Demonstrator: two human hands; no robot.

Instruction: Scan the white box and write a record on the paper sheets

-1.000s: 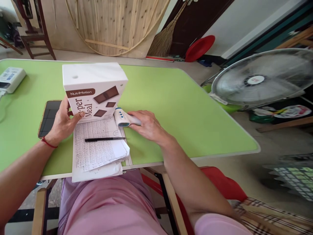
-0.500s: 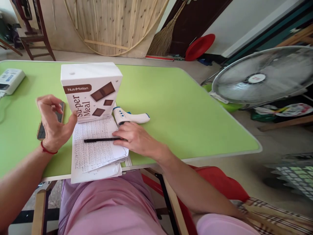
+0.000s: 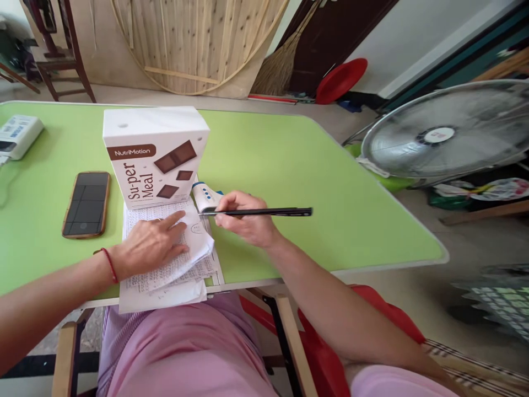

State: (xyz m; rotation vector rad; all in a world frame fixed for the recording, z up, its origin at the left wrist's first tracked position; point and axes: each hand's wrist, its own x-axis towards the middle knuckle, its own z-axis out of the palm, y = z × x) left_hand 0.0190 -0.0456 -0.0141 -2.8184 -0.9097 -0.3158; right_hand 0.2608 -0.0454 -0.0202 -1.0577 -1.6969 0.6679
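My right hand [image 3: 248, 220] pinches a black pen [image 3: 273, 212], which lies nearly level above the right edge of the papers, its tip pointing left. Flat on the handwritten sheets [image 3: 198, 242] rests my left hand [image 3: 152, 245], fingers stretched out to the right. Behind the sheets stands a white box [image 3: 157, 160] printed "NutriMotion Su-per Meal". Partly hidden behind my right hand is a white and blue infrared thermometer [image 3: 202, 193]. A phone [image 3: 86, 204] with a dark screen lies left of the papers.
The green table [image 3: 256, 149] carries a white device with a cable [image 3: 20, 135] at its far left. A large fan [image 3: 446, 129] stands beyond the right edge. A red stool [image 3: 322, 353] is by my right side.
My right hand has picked the black pen up off the papers. My left hand has come down from beside the box onto the sheets, uncovering the phone.
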